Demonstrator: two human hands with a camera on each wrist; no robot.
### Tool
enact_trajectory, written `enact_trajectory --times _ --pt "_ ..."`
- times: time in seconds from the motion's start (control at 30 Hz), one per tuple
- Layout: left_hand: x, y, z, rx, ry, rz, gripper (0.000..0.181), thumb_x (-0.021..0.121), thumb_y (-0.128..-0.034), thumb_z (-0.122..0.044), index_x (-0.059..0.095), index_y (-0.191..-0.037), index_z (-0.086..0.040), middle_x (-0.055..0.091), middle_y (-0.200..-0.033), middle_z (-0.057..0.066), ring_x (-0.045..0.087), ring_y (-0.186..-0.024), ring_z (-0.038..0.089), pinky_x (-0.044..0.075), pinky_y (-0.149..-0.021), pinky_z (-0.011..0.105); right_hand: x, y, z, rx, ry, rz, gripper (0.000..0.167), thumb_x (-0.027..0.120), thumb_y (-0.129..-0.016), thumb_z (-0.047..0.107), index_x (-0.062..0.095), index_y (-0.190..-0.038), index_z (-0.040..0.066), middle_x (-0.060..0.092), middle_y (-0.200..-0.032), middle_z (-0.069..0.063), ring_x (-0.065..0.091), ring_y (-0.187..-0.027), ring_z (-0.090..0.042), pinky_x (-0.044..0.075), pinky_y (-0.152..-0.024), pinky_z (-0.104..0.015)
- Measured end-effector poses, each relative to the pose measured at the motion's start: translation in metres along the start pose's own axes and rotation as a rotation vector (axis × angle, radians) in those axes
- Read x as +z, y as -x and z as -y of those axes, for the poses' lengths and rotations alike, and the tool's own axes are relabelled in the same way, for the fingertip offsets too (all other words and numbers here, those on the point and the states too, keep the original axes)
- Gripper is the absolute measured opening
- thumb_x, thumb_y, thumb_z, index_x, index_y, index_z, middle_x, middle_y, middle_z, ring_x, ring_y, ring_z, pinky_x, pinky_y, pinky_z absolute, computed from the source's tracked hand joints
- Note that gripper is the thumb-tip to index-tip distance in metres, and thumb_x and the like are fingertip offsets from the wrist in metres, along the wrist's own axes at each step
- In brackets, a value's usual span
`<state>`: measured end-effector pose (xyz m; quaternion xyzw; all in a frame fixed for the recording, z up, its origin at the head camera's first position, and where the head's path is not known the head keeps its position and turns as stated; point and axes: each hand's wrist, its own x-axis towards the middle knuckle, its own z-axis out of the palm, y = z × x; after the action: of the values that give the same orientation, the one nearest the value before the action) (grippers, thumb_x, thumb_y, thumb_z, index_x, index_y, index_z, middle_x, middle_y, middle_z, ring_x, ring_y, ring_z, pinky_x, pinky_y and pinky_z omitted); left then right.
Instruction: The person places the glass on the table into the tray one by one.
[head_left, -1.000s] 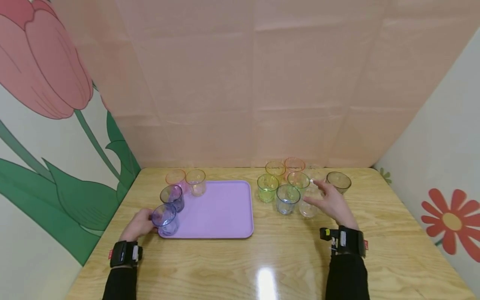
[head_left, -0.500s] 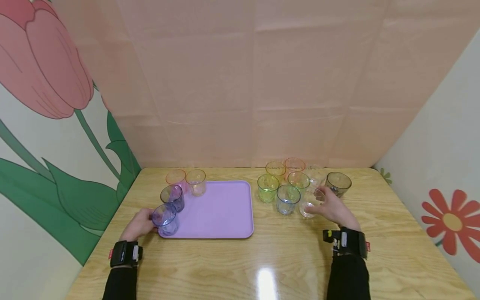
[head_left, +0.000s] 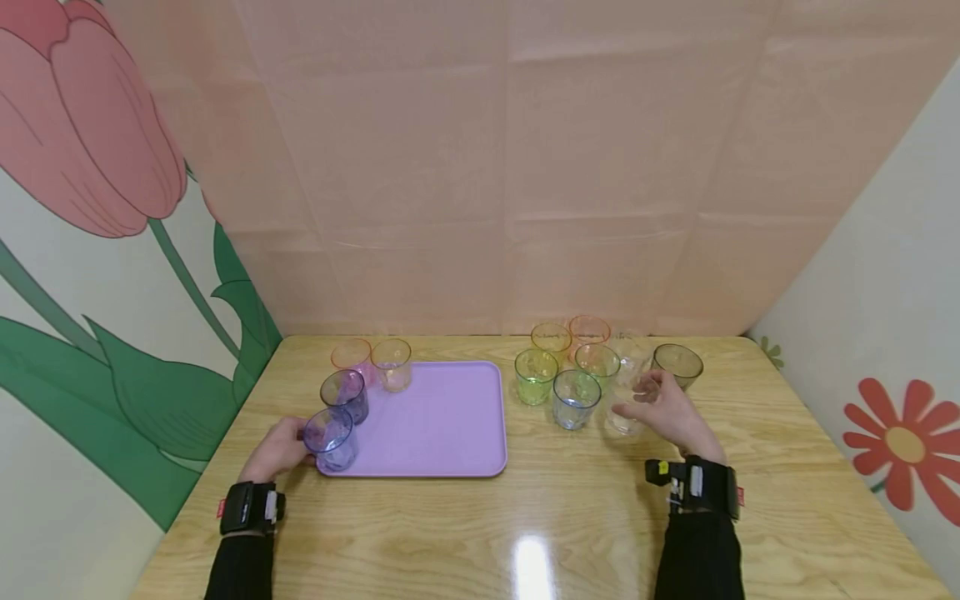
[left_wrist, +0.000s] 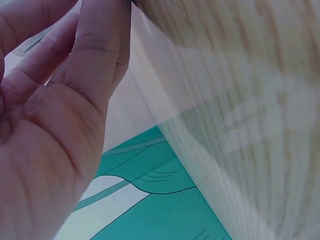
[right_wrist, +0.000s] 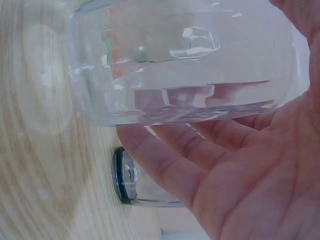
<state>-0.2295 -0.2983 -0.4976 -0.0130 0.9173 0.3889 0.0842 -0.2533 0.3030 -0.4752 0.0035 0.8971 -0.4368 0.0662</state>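
We cannot tell whether the left hand (head_left: 274, 450) grips the tray's (head_left: 442, 427) left edge; the right hand (head_left: 671, 416) grasps a clear glass (right_wrist: 185, 70), presumably for steadiness.

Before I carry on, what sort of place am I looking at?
Probably an indoor tabletop booth, perhaps in a child-friendly room: a wood-grain table is backed by a pinkish backdrop, and a large cartoon-style tulip decorates the left wall.
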Motion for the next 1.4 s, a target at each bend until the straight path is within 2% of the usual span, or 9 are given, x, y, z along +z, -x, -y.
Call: enact_trajectory --times 0.2,0.43,0.57,0.73,0.83,0.97,1.1,1.27,1.4 --pt "0.001 0.000 0.000 -0.008 0.011 0.007 0.018 0.059 -0.0819 0.008 0.066 -0.098 0.009 0.065 -0.087 0.013 0.058 -0.076 0.021 0.051 -0.063 0.029 -0.001 0.001 0.001 -0.049 -0.005 -0.096 0.095 0.073 -0.082 0.051 0.021 -0.144 0.000 0.040 -0.136 -0.026 0.048 -0.121 -0.041 0.047 -0.089 -0.047" --pt "0.001 -0.002 0.000 -0.031 0.010 0.011 0.018 0.058 -0.0834 0.009 0.066 -0.100 0.009 0.065 -0.088 0.012 0.058 -0.077 0.021 0.052 -0.065 0.030 -0.001 0.003 0.000 -0.068 0.003 -0.152 0.096 0.069 -0.083 0.056 0.021 -0.151 0.010 0.042 -0.136 -0.026 0.048 -0.120 -0.042 0.050 -0.082 -0.050" --pt "0.001 -0.002 -0.001 -0.031 0.008 0.016 0.021 0.057 -0.0834 0.010 0.065 -0.102 0.010 0.065 -0.089 0.013 0.058 -0.077 0.021 0.053 -0.065 0.031 0.001 0.002 0.003 -0.090 -0.031 -0.213 0.091 0.070 -0.082 0.057 0.027 -0.149 0.014 0.043 -0.135 -0.024 0.049 -0.117 -0.040 0.049 -0.080 -0.048" --pt "0.001 -0.002 0.000 -0.025 -0.001 0.019 0.020 0.057 -0.0830 0.010 0.065 -0.102 0.010 0.065 -0.089 0.013 0.059 -0.078 0.021 0.052 -0.066 0.031 0.005 0.002 0.009 -0.105 -0.122 -0.293 0.084 0.070 -0.084 0.053 0.030 -0.145 0.010 0.040 -0.141 -0.022 0.045 -0.123 -0.040 0.045 -0.086 -0.050" --pt "0.001 -0.002 0.001 -0.026 0.002 0.020 0.020 0.057 -0.0828 0.010 0.065 -0.102 0.010 0.065 -0.089 0.013 0.058 -0.078 0.021 0.052 -0.066 0.030 0.008 0.002 0.014 -0.123 -0.196 -0.333 0.081 0.071 -0.085 0.048 0.031 -0.144 0.010 0.044 -0.142 -0.018 0.047 -0.123 -0.030 0.046 -0.089 -0.042" --pt "0.000 -0.001 0.000 -0.029 0.010 0.021 0.021 0.056 -0.0827 0.011 0.065 -0.102 0.011 0.065 -0.089 0.012 0.058 -0.077 0.020 0.053 -0.066 0.031 0.013 0.000 0.018 -0.174 -0.295 -0.378 0.074 0.073 -0.086 0.037 0.032 -0.142 0.011 0.053 -0.133 -0.016 0.055 -0.109 -0.010 0.048 -0.085 -0.022" --pt "-0.001 -0.001 -0.001 -0.032 0.015 0.025 0.022 0.055 -0.0828 0.012 0.064 -0.103 0.011 0.065 -0.090 0.013 0.058 -0.078 0.020 0.054 -0.067 0.033 0.016 -0.002 0.022 -0.220 -0.361 -0.394 0.071 0.074 -0.087 0.028 0.033 -0.141 0.009 0.055 -0.128 -0.016 0.058 -0.103 -0.002 0.050 -0.081 -0.016" --pt "-0.002 -0.001 0.000 -0.025 0.010 0.021 0.023 0.056 -0.0826 0.012 0.065 -0.104 0.011 0.065 -0.090 0.013 0.058 -0.079 0.020 0.053 -0.067 0.032 0.021 -0.005 0.033 -0.285 -0.398 -0.366 0.062 0.074 -0.087 0.022 0.040 -0.138 0.011 0.057 -0.126 -0.017 0.059 -0.102 -0.005 0.051 -0.080 -0.017" --pt "-0.001 -0.002 0.001 -0.024 -0.004 0.019 0.022 0.056 -0.0830 0.011 0.065 -0.104 0.010 0.065 -0.090 0.012 0.058 -0.078 0.020 0.053 -0.066 0.032 0.031 -0.006 0.047 -0.313 -0.424 -0.327 0.063 0.074 -0.087 0.020 0.041 -0.140 0.009 0.056 -0.125 -0.019 0.059 -0.101 -0.006 0.051 -0.080 -0.017"
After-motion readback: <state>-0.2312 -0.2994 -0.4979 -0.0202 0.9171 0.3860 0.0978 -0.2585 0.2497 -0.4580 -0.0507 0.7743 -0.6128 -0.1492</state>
